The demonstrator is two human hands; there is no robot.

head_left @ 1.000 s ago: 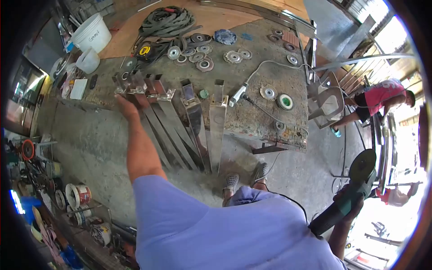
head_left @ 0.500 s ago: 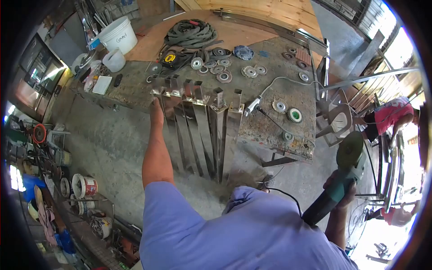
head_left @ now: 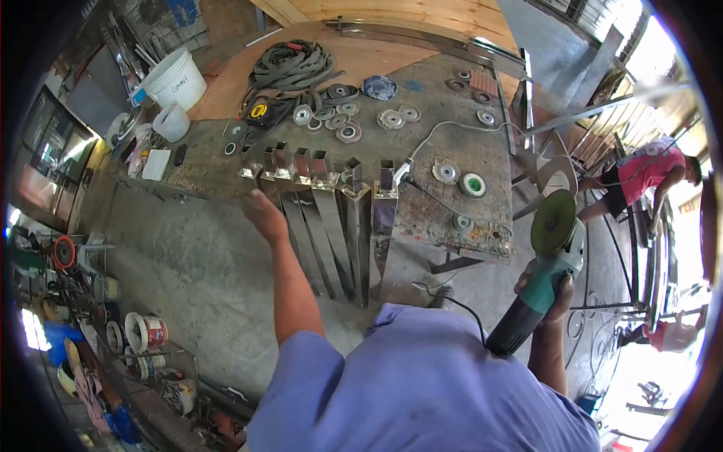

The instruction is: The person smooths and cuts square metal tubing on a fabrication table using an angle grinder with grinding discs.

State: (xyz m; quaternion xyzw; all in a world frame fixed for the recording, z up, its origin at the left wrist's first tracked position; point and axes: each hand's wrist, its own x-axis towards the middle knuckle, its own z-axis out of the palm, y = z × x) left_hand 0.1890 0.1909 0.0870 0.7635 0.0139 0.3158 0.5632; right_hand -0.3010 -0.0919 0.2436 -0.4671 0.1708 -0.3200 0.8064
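Observation:
Several shiny square steel tubes (head_left: 331, 218) lean side by side against the edge of a worn workbench (head_left: 452, 211). My left hand (head_left: 263, 213) is stretched out to the leftmost tubes, fingers apart, touching or almost touching them. My right hand (head_left: 548, 290) grips a green angle grinder (head_left: 544, 264) by its body, with the disc raised and the cord trailing down.
Grinding discs (head_left: 343, 124), a coiled hose (head_left: 290, 64) and a small power tool (head_left: 401, 172) lie on the bench. A white bucket (head_left: 175, 77) stands at the back left. Cans and clutter line the floor at left. A person in pink (head_left: 648, 173) bends at right.
My left hand has shifted along the leaning tubes, which now stand closer together. My right hand has lifted the grinder higher and nearer the bench.

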